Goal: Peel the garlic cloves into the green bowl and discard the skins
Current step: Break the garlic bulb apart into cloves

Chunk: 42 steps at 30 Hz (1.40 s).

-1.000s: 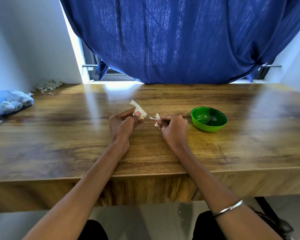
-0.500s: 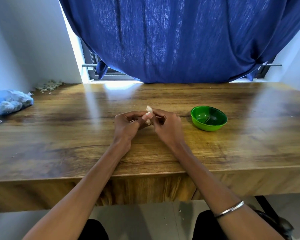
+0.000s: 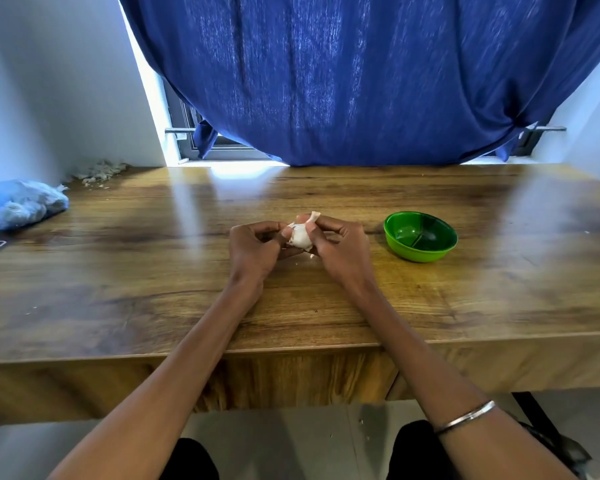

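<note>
Gripped between 2 curled hands over the table's middle: garlic point(image 3: 300, 235), white and papery, stem tip poking up. Left hand point(image 3: 257, 249) cupped round its left side, fingers bent; right hand point(image 3: 340, 245) pinching the top and right side. Steel bangle point(image 3: 465, 416) on the right wrist. Glossy wood-grain table point(image 3: 153, 289) beneath. Just right of the hands, apart from them, round green bowl point(image 3: 420, 236). Far left, blue bag point(image 3: 14, 206); behind it, loose skins point(image 3: 97, 171) in the corner. Beyond, blue curtain point(image 3: 361, 81), coarse weave.

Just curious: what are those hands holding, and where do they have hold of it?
A garlic bulb: left hand grips its side, right hand pinches its stem.
</note>
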### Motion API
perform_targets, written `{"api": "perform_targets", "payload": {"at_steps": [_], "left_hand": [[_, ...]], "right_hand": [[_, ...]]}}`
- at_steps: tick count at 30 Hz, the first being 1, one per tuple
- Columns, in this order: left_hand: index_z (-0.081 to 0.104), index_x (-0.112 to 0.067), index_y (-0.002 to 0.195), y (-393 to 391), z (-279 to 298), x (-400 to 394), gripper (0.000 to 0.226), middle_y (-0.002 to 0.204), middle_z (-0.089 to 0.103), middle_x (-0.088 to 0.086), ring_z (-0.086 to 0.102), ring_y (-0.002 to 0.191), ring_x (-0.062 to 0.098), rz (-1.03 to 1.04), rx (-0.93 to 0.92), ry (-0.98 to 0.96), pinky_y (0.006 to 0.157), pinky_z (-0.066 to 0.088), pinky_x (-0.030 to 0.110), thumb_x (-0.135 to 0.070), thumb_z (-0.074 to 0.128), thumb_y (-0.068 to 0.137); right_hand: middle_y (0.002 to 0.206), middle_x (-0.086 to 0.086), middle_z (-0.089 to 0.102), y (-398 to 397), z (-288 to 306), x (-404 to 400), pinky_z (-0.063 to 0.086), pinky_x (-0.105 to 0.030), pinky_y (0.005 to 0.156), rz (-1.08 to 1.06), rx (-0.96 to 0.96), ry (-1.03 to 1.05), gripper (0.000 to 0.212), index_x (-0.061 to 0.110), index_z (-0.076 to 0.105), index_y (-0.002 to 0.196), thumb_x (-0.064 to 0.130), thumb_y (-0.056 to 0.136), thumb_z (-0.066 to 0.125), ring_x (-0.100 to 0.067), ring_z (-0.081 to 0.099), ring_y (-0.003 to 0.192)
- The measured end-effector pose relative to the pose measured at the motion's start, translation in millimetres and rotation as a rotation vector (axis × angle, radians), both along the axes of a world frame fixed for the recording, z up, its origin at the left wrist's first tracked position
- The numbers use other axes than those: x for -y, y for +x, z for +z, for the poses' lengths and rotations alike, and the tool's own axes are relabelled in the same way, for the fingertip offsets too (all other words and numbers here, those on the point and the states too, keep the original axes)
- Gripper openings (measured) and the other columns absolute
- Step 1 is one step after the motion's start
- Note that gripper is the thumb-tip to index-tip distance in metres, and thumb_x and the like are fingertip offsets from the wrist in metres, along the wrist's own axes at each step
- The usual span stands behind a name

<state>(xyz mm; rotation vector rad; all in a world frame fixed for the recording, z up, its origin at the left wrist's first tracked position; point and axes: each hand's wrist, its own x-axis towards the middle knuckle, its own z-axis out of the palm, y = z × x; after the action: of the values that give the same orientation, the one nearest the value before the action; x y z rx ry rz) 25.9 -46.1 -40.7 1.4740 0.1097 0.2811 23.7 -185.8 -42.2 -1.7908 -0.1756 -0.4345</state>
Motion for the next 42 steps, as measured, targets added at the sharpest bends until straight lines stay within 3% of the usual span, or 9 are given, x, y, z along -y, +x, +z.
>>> {"api": "perform_targets", "payload": {"at_steps": [7, 11, 15, 20, 25, 28, 32, 37, 42], "left_hand": [[0.077, -0.004, 0.086, -1, 0, 1, 0.008, 0.094, 0.077, 0.015, 0.076, 0.073, 0.014, 0.069, -0.019, -0.077, 0.067, 0.060, 0.019, 0.004, 0.076, 0.085], [0.080, -0.017, 0.106, -6, -1, -1, 0.032, 0.106, 0.077, 0.000, 0.069, 0.090, -0.002, 0.147, 0.091, 0.505, 0.069, 0.041, -0.003, 0.000, 0.068, 0.082], [0.079, -0.020, 0.111, -7, 2, 3, 0.030, 0.120, 0.073, 0.001, 0.066, 0.117, 0.010, 0.151, 0.232, 0.641, 0.092, 0.039, 0.006, -0.007, 0.068, 0.085], [0.077, -0.019, 0.112, -16, 4, 5, 0.019, 0.084, 0.068, -0.029, 0.067, 0.074, -0.012, 0.081, 0.364, 0.586, 0.066, 0.048, 0.005, -0.024, 0.070, 0.096], [0.078, -0.020, 0.113, -6, 1, 3, 0.030, 0.100, 0.077, -0.004, 0.074, 0.087, 0.001, -0.052, 0.203, 0.446, 0.082, 0.061, 0.026, -0.024, 0.083, 0.083], [0.080, -0.014, 0.105, -7, 3, 2, 0.030, 0.096, 0.079, 0.001, 0.076, 0.083, 0.008, -0.022, 0.128, 0.305, 0.077, 0.062, 0.029, -0.017, 0.088, 0.076], [0.080, -0.010, 0.098, -8, 4, -1, 0.023, 0.088, 0.079, 0.004, 0.077, 0.084, 0.019, -0.006, 0.081, 0.126, 0.075, 0.062, 0.033, -0.014, 0.088, 0.077], [0.075, -0.017, 0.067, -8, 3, -7, 0.025, 0.082, 0.074, 0.012, 0.074, 0.086, 0.032, -0.052, 0.017, 0.022, 0.083, 0.062, 0.047, 0.006, 0.082, 0.074], [0.074, -0.024, 0.059, -5, 4, -7, 0.030, 0.074, 0.075, 0.009, 0.076, 0.076, 0.031, -0.063, 0.060, 0.115, 0.078, 0.063, 0.052, -0.003, 0.084, 0.078]], "right_hand": [[0.104, 0.001, 0.078, 6, -2, 2, 0.062, -0.036, 0.081, 0.038, -0.143, 0.274, 0.022, 0.014, 0.078, 0.109, 0.006, 0.097, 0.062, -0.017, 0.075, 0.097], [0.110, -0.002, 0.077, 1, 4, 4, 0.059, -0.023, 0.069, 0.101, -0.159, 0.399, 0.021, 0.003, 0.077, 0.104, 0.000, 0.096, 0.058, -0.020, 0.073, 0.100], [0.113, 0.008, 0.076, 4, 3, 4, 0.059, -0.025, 0.073, 0.133, -0.138, 0.370, 0.020, 0.004, 0.077, 0.096, 0.002, 0.098, 0.057, -0.013, 0.072, 0.096], [0.098, 0.000, 0.079, 5, -1, 6, 0.062, -0.041, 0.084, 0.096, -0.144, 0.255, 0.018, 0.011, 0.077, 0.109, 0.011, 0.094, 0.069, -0.020, 0.075, 0.093], [0.085, 0.002, 0.079, 1, 5, 4, 0.061, -0.031, 0.074, 0.093, -0.135, 0.259, 0.015, 0.022, 0.072, 0.102, 0.012, 0.090, 0.074, -0.010, 0.075, 0.079], [0.095, 0.007, 0.078, 1, 4, 3, 0.061, -0.030, 0.078, 0.034, -0.079, 0.156, 0.014, 0.028, 0.074, 0.100, 0.019, 0.089, 0.077, -0.006, 0.074, 0.090], [0.109, 0.006, 0.076, -8, 5, 3, 0.053, -0.009, 0.073, 0.126, -0.028, 0.034, 0.023, 0.016, 0.076, 0.114, 0.022, 0.092, 0.073, 0.011, 0.068, 0.090], [0.111, -0.003, 0.076, -9, 1, 4, 0.059, -0.023, 0.084, 0.155, 0.032, -0.008, 0.033, 0.012, 0.076, 0.113, 0.015, 0.081, 0.083, -0.005, 0.072, 0.100], [0.108, 0.000, 0.076, -6, -2, 7, 0.053, -0.009, 0.079, 0.093, 0.083, -0.092, 0.025, 0.012, 0.077, 0.111, 0.013, 0.086, 0.078, 0.007, 0.069, 0.095]]}}
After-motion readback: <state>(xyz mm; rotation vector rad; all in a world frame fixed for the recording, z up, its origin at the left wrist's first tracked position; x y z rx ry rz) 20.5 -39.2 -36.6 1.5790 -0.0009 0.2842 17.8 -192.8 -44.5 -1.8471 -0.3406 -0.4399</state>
